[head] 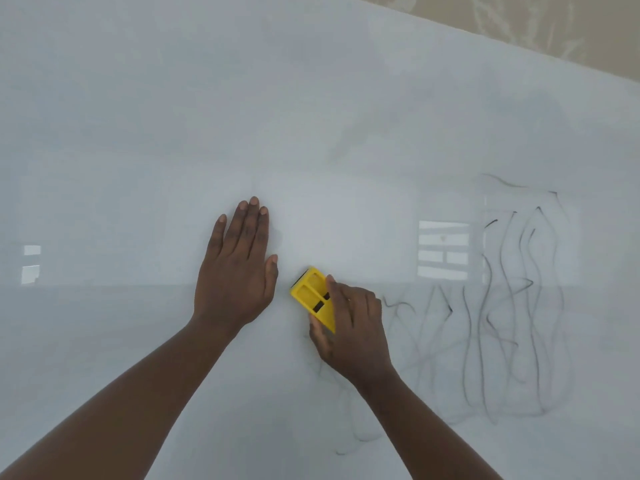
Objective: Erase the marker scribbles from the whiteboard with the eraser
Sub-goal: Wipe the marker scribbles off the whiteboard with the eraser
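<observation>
A white whiteboard (173,116) fills nearly the whole view. Thin black marker scribbles (512,306) run in wavy lines over its right part, with fainter strokes near the bottom centre. My right hand (353,334) grips a yellow eraser (311,296) and presses it flat on the board, just left of the scribbles. My left hand (235,268) lies flat on the board with its fingers together, palm down, a little left of the eraser and not touching it.
The board's top right edge runs diagonally, with a beige patterned surface (519,22) beyond it. Bright window reflections (443,251) show on the board left of the scribbles, and smaller reflections (31,265) at the far left.
</observation>
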A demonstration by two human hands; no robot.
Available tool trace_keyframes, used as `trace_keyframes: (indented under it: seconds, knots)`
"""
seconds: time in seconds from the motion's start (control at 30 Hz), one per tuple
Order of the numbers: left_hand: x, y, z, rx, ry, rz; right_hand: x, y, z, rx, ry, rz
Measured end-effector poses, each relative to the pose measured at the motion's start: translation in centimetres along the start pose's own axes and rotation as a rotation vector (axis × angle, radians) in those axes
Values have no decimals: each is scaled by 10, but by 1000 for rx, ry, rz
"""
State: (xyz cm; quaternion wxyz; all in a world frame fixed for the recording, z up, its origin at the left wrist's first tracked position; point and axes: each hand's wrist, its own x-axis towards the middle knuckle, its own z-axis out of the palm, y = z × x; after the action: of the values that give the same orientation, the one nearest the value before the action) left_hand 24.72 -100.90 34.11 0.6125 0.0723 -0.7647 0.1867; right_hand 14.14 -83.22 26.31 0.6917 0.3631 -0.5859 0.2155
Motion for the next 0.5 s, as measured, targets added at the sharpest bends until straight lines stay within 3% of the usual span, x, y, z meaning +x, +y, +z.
trace_keyframes:
  seconds: [0.13,0.33,0.5]
  knots:
    - [-7,2,2,-10,6,-9,-11,47,-20,-80,11,93]
    - [-12,3,7,-16,32,-11,-26,111,-49,-117,47,683]
    - [-24,8,10,-39,45,-15,-52,109,-55,-78,111,1120]
